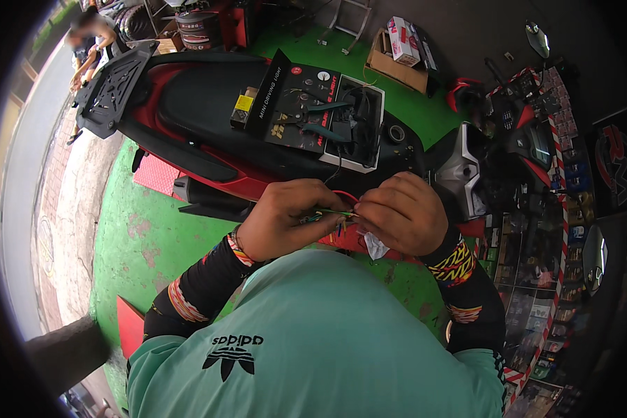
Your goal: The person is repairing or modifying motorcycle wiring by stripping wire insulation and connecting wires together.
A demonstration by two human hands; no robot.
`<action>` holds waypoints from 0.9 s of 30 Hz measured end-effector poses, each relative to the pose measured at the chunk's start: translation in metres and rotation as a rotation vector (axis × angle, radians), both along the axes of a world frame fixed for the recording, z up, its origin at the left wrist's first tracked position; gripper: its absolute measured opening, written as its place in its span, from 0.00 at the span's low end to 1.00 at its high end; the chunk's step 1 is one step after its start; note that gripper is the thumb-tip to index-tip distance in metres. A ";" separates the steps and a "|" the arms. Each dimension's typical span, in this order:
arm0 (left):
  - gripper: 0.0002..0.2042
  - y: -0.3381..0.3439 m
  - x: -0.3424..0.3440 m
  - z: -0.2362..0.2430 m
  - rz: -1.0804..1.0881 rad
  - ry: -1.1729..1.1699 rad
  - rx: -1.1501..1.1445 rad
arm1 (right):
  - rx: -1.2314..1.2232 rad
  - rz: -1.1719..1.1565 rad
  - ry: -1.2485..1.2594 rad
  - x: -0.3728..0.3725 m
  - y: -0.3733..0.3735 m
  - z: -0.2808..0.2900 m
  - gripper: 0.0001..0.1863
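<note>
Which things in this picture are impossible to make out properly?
All in the head view:
Thin wires: partly covered by the left hand and right hand; any join is hidden.
Crumpled white item: partly behind the right hand.
Shelf goods at right: too small and dark to identify.

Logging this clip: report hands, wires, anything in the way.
Left hand, right hand: both pinching wires. Thin, green among them. Fingers partly cover them. Pliers aside on box.

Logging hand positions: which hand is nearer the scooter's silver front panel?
Right. The right hand is just left of the silver front panel; the left hand is farther left.
</note>
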State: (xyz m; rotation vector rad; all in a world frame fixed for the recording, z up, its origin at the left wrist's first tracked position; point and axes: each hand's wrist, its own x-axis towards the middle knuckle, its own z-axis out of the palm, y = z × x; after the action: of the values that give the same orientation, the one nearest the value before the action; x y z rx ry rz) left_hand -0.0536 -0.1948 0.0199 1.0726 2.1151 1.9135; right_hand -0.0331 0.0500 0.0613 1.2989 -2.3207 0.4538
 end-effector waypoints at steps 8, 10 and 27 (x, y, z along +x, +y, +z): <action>0.12 0.003 -0.009 -0.008 0.110 0.515 0.010 | -0.605 -0.238 -1.354 0.014 -0.010 -0.001 0.08; 0.12 0.003 -0.010 -0.011 0.116 0.570 0.012 | -0.847 -0.280 -1.858 0.014 -0.009 -0.001 0.10; 0.09 0.002 -0.009 -0.006 0.025 0.274 0.034 | 0.040 -0.050 -0.036 0.002 0.003 0.001 0.15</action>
State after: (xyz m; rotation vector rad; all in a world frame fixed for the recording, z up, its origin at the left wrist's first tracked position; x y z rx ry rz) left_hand -0.0631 -0.1933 0.0139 1.3934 2.2467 1.9158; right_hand -0.0311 0.0535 0.0627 1.2582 -2.3980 0.4201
